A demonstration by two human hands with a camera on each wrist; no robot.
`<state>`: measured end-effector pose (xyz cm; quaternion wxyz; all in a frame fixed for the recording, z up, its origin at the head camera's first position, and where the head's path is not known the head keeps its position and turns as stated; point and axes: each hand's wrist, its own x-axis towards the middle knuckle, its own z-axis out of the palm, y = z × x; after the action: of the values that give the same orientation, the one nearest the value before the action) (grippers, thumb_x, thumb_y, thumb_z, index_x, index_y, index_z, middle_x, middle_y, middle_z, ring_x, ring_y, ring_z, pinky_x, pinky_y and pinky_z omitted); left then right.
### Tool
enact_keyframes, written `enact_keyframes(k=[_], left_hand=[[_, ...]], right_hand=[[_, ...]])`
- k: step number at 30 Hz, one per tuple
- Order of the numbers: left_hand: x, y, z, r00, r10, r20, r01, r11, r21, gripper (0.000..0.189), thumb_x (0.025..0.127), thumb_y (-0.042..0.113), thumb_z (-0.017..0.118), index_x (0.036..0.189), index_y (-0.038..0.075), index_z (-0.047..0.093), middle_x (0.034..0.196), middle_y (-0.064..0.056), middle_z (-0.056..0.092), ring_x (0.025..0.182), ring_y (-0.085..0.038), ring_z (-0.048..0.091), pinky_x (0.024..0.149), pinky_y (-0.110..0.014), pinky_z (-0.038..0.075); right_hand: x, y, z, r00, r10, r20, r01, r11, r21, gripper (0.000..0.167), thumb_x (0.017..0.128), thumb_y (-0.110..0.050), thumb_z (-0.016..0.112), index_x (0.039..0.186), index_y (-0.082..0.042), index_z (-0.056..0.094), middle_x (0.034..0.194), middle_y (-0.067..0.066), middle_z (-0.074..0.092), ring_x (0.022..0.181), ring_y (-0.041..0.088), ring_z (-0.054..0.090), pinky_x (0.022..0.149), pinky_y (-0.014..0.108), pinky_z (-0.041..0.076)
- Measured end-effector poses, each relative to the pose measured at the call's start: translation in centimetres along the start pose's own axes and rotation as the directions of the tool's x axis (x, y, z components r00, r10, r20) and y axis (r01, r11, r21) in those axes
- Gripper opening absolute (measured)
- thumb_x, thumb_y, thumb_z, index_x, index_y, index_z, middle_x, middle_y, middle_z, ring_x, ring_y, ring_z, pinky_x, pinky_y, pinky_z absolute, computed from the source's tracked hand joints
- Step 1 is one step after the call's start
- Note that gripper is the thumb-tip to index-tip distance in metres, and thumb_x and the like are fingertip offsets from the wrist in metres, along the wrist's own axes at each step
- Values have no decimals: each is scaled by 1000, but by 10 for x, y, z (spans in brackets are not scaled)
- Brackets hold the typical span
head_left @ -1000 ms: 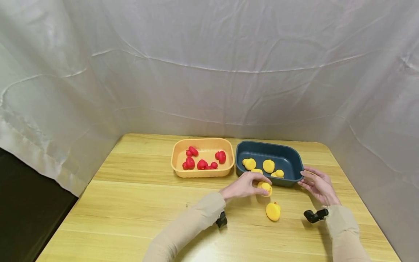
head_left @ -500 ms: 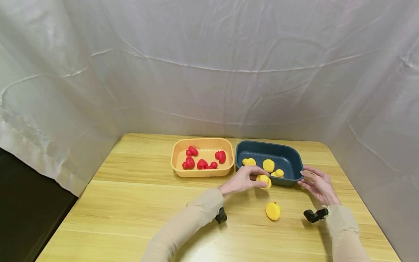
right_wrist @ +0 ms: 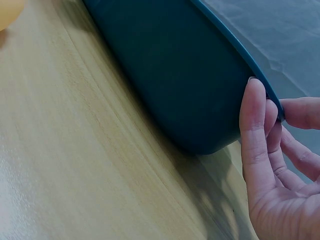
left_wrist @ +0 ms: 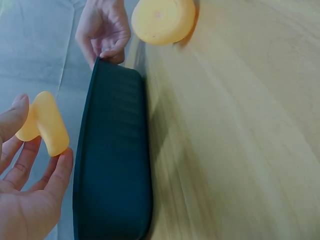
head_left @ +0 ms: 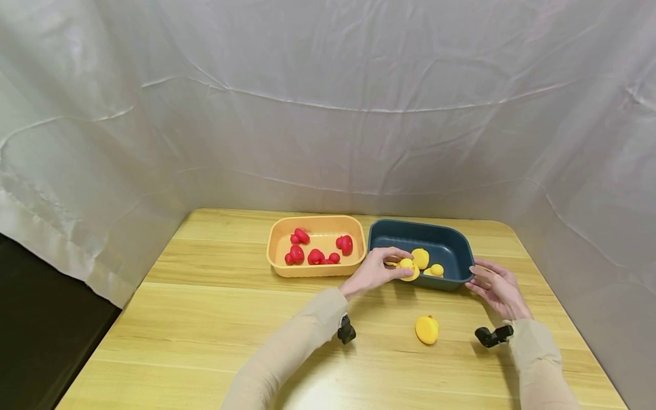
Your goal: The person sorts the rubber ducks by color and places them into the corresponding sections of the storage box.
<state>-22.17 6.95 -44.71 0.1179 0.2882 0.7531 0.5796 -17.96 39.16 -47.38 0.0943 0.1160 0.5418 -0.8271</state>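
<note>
My left hand (head_left: 373,274) pinches a yellow toy duck (head_left: 408,266) between thumb and fingers, above the near rim of the dark blue bin (head_left: 397,230). In the left wrist view that duck (left_wrist: 51,125) is tilted, beside the bin's upper edge. At the bin's right end, my right hand (head_left: 499,293) grips the rim. The right wrist view has its thumb and fingers (right_wrist: 255,120) on either side of the rim at the corner. Other yellow ducks (head_left: 421,258) lie inside the bin, partly hidden by my left hand. One more yellow duck (head_left: 427,330) lies on the table in front.
Left of the blue bin stands a light orange bin (head_left: 328,271) with several red toy ducks (head_left: 297,254) in it. Both bins sit toward the back of the wooden table (head_left: 215,319). Pale curtains (head_left: 328,142) hang behind and along the sides.
My left hand has lifted the yellow duck from in front of the blue bin, moving away from me and slightly left to its rim. My right hand has kept its place.
</note>
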Motion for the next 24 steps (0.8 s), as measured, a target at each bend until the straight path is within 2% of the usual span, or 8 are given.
enact_keyframes(k=[3,5,10,16,19,24], left_hand=[[2,0,-2,1000,-1,-21,0,1000,-24,37,90,16,76,125,4,69,124,-13,71,110,-28,68,87,-17,57],[3,0,-3,1000,-2,-30,0,999,-39,37,91,16,76,125,4,69,126,-13,70,112,-28,67,88,-17,56],[9,-1,-7,997,-24,-76,18,997,-72,36,91,17,75,125,5,69,131,-11,68,117,-30,67,88,-20,59],[16,-4,-9,990,-68,-124,50,989,-141,35,92,16,74,124,5,69,126,-13,69,114,-31,69,87,-26,62],[20,-5,-10,987,-73,-141,50,986,-161,33,92,16,74,124,6,69,125,-14,69,113,-30,70,89,-26,61],[27,-7,-10,977,-95,-188,62,982,-177,33,93,17,73,124,5,69,124,-14,71,109,-28,71,86,-23,59]], right_hand=[[1,0,0,1000,0,9,0,1000,14,26,101,-3,57,107,-22,73,94,-3,66,73,13,69,74,25,64],[1,0,0,1000,3,9,-3,1000,13,25,101,-3,57,107,-22,73,94,-3,66,73,13,69,74,25,64],[1,0,0,1000,7,5,-7,1000,7,24,100,-4,58,107,-22,72,94,-3,66,73,12,69,75,25,64],[0,0,0,1000,7,-5,-7,1000,-2,23,100,-4,58,107,-22,72,93,-2,66,73,13,69,74,25,64],[0,-1,1,1000,13,-6,-13,1000,-2,23,101,-5,58,107,-23,72,93,-3,66,73,12,69,74,25,64],[0,-1,1,1000,13,-5,-13,1000,9,24,101,-4,58,106,-23,73,93,-3,66,72,13,69,74,25,64]])
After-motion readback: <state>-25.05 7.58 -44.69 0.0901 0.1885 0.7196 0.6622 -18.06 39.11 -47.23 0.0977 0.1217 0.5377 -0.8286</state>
